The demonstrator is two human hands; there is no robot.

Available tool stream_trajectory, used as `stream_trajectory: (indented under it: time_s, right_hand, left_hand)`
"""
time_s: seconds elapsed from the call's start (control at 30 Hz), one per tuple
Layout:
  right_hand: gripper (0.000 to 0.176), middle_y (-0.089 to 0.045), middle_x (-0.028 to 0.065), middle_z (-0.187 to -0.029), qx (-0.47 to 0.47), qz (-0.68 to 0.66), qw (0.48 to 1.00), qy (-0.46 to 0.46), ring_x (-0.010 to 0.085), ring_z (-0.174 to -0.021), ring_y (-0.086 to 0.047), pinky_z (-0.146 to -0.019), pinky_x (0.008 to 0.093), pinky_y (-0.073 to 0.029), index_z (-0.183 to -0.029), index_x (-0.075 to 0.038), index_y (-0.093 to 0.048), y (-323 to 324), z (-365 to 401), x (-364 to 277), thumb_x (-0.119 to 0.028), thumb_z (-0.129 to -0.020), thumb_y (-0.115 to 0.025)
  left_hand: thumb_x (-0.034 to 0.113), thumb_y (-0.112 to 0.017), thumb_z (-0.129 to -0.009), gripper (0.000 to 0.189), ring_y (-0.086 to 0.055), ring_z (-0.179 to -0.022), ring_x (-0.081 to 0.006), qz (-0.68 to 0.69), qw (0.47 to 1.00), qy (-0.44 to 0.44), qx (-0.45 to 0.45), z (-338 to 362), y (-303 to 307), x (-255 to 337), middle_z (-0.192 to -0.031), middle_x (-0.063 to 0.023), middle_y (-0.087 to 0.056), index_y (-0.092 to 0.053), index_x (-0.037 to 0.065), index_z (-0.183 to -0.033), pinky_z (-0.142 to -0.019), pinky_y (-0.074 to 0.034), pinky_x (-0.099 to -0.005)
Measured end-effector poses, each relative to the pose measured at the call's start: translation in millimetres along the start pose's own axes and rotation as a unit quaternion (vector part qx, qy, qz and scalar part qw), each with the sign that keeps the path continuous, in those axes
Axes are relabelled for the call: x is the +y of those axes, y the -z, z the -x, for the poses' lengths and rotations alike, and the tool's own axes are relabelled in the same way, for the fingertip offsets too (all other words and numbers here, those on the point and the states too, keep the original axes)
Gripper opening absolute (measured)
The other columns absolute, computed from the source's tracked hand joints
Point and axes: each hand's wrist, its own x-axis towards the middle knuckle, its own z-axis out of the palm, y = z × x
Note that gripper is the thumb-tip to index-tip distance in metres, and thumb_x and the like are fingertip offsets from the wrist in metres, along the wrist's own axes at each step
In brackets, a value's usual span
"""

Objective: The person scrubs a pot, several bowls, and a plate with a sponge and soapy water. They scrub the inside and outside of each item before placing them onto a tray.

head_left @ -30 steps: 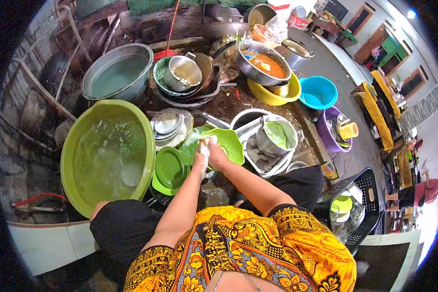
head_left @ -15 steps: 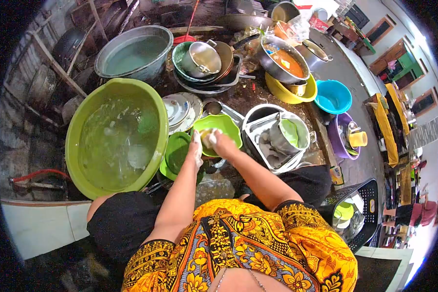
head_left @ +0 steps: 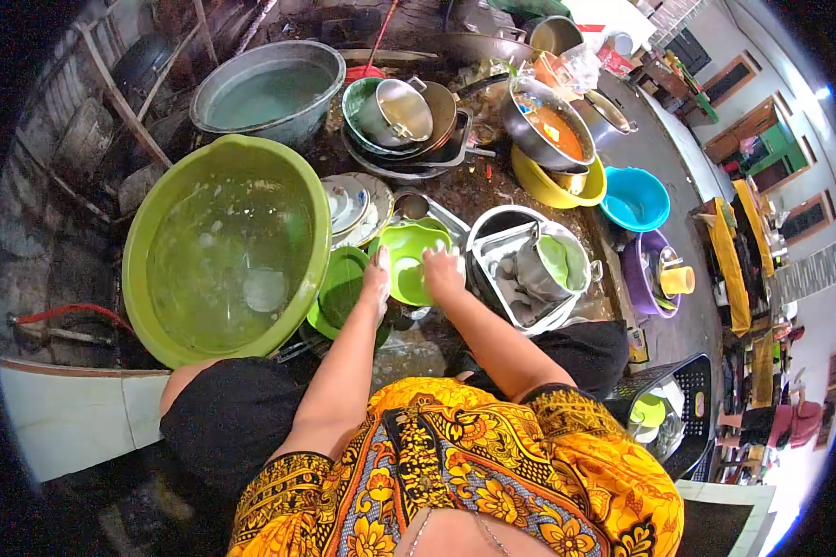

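A small light-green bowl (head_left: 407,266) is held between my two hands in the middle of the view. My left hand (head_left: 376,281), with suds on it, grips the bowl's left rim. At the right side, my right hand (head_left: 444,271) is closed at the rim, with white foam around the fingers; a sponge cannot be made out. Another green bowl (head_left: 342,283) lies just left of my left wrist. Behind it are stacked plates (head_left: 348,206). Soapy water fills the large green basin (head_left: 318,251) at the left.
A grey tub of water (head_left: 204,125) and stacked pans (head_left: 398,111) stand behind. To the right are a tray with a pot (head_left: 553,265), a yellow basin (head_left: 543,186), a blue basin (head_left: 634,190), a purple basin (head_left: 639,278) and a black crate (head_left: 692,399). A person (head_left: 794,424) is far right.
My right hand has moved from inside the bowl to its right rim. The bowl is tilted differently and more of its inside shows. The view has shifted slightly.
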Motion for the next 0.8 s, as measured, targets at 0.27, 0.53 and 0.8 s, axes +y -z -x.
stream_trajectory:
  time_s: [0.27,0.53,0.8]
  right_hand:
    - [0.027,-0.053,0.0234,-0.092,0.176,-0.230,0.955,0.058,0.0419,-0.082,-0.051,-0.070,0.0485,-0.043,-0.093,-0.003,-0.050,-9,-12,-9,-0.008,-0.070,-0.062]
    - [0.030,-0.052,0.0232,-0.090,0.151,-0.305,0.939,0.051,0.0386,-0.084,-0.052,-0.076,0.0437,-0.042,-0.097,-0.002,-0.051,-18,-7,-3,-0.017,-0.074,-0.064]
    - [0.024,-0.056,0.0179,-0.101,-0.054,-0.002,0.994,0.095,0.0354,-0.101,-0.052,-0.080,0.0440,-0.045,-0.098,-0.008,-0.056,44,15,42,-0.015,-0.075,-0.058]
  left_hand:
    - [0.059,-0.040,-0.086,0.062,-0.056,-0.093,-0.0223,0.006,0.995,0.086,-0.045,38,-36,21,-0.107,-0.0087,-0.059,-0.046,0.010,-0.125,-0.078,-0.047,-0.0399]
    - [0.060,-0.041,-0.084,0.061,-0.063,-0.073,-0.0216,0.057,0.987,0.122,-0.082,32,-42,23,-0.103,-0.0079,-0.059,-0.046,0.014,-0.123,-0.057,-0.054,-0.0409]
    - [0.059,-0.037,-0.086,0.067,-0.047,-0.113,-0.0229,-0.131,0.989,0.042,-0.056,24,-21,30,-0.130,-0.0098,-0.046,-0.039,0.010,-0.132,-0.096,-0.033,-0.0421]
